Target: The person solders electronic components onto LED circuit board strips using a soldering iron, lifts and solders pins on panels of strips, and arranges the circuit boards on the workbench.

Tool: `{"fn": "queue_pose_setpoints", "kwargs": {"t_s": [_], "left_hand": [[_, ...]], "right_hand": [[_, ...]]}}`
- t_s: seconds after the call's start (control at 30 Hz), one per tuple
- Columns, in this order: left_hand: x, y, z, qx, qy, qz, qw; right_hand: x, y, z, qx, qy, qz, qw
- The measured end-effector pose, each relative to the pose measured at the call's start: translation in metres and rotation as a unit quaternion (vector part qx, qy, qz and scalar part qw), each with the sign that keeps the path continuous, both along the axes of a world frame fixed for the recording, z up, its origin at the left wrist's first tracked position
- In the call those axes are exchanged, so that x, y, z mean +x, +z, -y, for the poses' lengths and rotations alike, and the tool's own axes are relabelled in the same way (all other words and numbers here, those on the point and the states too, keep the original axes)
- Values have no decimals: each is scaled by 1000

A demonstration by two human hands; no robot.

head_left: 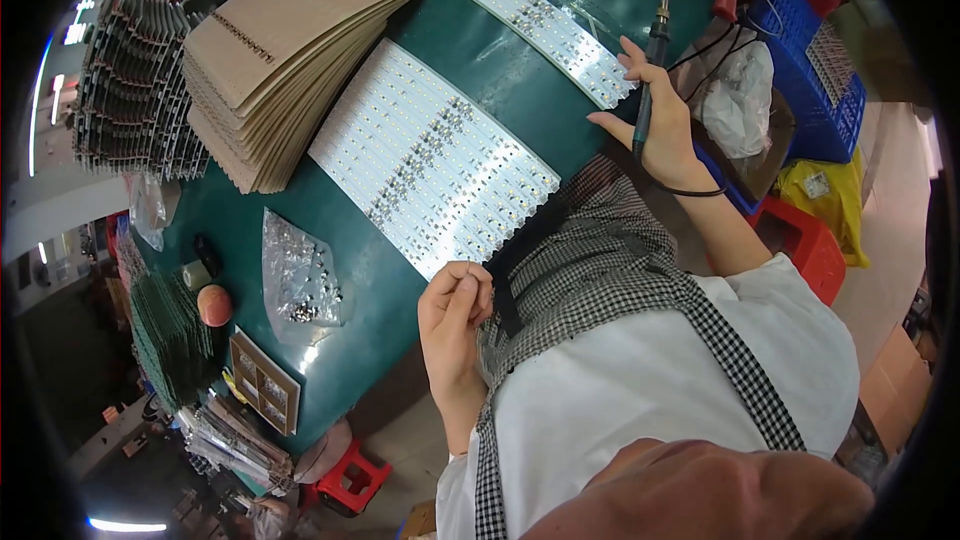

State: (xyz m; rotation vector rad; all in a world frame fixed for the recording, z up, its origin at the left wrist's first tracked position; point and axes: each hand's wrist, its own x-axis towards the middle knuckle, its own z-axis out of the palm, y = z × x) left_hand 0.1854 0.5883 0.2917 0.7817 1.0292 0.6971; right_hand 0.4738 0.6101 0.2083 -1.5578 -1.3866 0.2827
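On the green tabletop lies a large white panel of LED strips [440, 155], with dark component rows across its middle. Close by its lower corner is my left hand [455, 315], thumb and fingers pinched together; whatever they may hold is hidden. A smaller white LED panel [535, 20] lies farther off to the right. At its near end is my right hand [665, 120], thumb and a finger spread toward the edge. That same hand holds a soldering iron [655, 45] against itself, metal tip pointing up and away.
A stack of brown boards [300, 30] stands left of the large panel, beside stacked metal-edged strips [130, 85]. Nearer lie a plastic bag of small parts [300, 275], a peach-coloured ball [214, 306] and a compartment box [265, 380]. Blue crates [815, 60] stand at right.
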Motion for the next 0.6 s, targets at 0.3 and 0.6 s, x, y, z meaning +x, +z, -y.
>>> {"fn": "queue_pose_setpoints", "kwargs": {"t_s": [0.3,0.6], "left_hand": [[3,-10,5,62,27,-72,995],[-11,-10,16,97,58,-68,991]], "right_hand": [[0,6,-4,-4,-17,85,996],[-30,22,8,18,-36,74,996]]}}
